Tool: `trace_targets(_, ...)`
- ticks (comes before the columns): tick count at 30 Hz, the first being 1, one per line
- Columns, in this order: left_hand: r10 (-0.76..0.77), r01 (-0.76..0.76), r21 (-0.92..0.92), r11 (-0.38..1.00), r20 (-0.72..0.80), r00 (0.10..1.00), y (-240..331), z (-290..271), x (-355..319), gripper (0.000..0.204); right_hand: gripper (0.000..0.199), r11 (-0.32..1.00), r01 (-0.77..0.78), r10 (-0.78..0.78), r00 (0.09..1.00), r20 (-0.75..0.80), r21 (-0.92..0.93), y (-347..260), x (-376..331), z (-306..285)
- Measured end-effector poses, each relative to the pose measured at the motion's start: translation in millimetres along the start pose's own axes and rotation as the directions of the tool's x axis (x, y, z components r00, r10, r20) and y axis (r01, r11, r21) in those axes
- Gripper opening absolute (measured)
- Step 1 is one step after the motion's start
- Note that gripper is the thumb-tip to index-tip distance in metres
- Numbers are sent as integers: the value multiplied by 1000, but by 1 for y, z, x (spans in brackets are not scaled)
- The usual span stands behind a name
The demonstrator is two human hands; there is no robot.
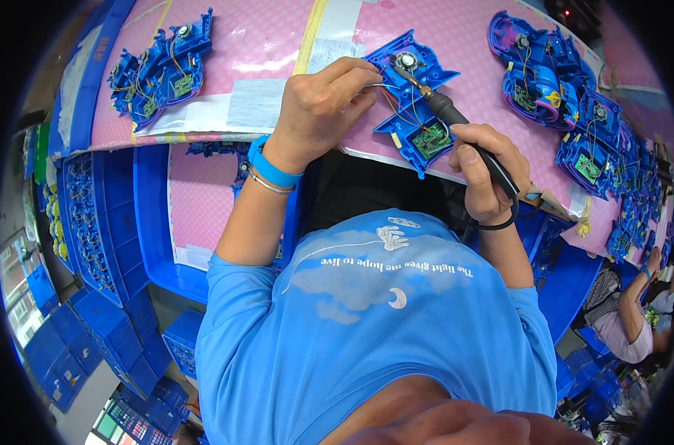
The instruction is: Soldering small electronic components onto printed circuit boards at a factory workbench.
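A blue plastic shell (415, 111) with a small speaker, coloured wires and a green circuit board lies on the pink table mat (262, 37). My left hand (318, 107) pinches a thin solder wire (385, 86) and feeds it toward the speaker at the top of the shell. My right hand (485, 174) grips a black soldering iron (455, 122), its tip touching the speaker area. A blue band sits on my left wrist.
Several more blue shells with boards lie at the table's far left (162, 67) and along its right side (552, 74). Blue plastic crates (107, 222) stack at my left. Another person (633, 311) sits at the right edge.
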State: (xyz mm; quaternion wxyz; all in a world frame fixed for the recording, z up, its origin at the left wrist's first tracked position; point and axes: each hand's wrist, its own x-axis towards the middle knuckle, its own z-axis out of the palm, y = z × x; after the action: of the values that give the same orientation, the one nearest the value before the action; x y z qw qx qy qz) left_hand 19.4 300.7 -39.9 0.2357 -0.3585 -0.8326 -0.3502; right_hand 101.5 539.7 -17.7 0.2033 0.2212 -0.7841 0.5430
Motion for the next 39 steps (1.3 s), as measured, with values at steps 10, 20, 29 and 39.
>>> trace_targets(10,-5,9,40,999,-94,996,16,-15,-5,26,22,999,46,-46,999,-9,9,0,-1,-5)
trace_targets(20,163,-167,104,980,50,985,20,-11,-2,29,21,998,49,-50,999,7,27,-2,-4,-12)
trace_targets(29,218,-217,148,965,14,976,14,5,9,23,22,998,18,-19,1000,6,54,6,-5,-11)
trace_targets(39,127,-134,111,985,68,990,13,8,10,28,22,1000,7,-7,1000,9,26,8,-4,-11)
